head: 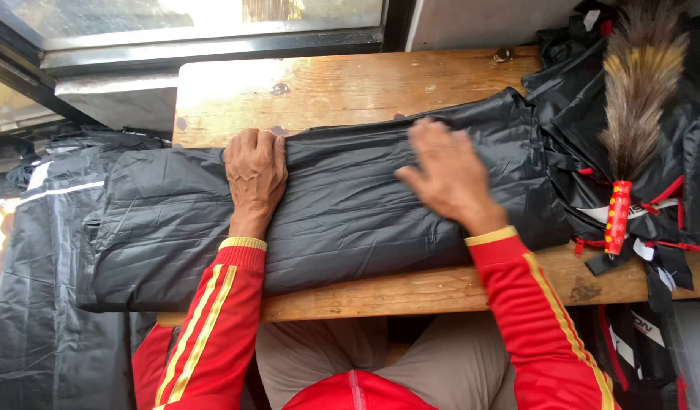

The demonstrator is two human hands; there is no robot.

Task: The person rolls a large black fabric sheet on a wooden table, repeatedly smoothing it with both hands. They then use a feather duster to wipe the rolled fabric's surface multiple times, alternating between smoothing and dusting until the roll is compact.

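Note:
A folded black plastic-like garment [350,212] lies across a wooden table [342,87], overhanging its left edge. My left hand [255,175] presses on the garment's far fold, fingers curled over that edge. My right hand [448,175] lies flat on the garment further right, fingers spread and slightly blurred. Both arms wear red sleeves with yellow stripes.
A pile of black garments with red trim [654,205] sits at the table's right end, with a feather duster [638,99] with a red handle on top. More black folded sheets [38,304] hang at the left. A window frame [213,45] runs behind the table.

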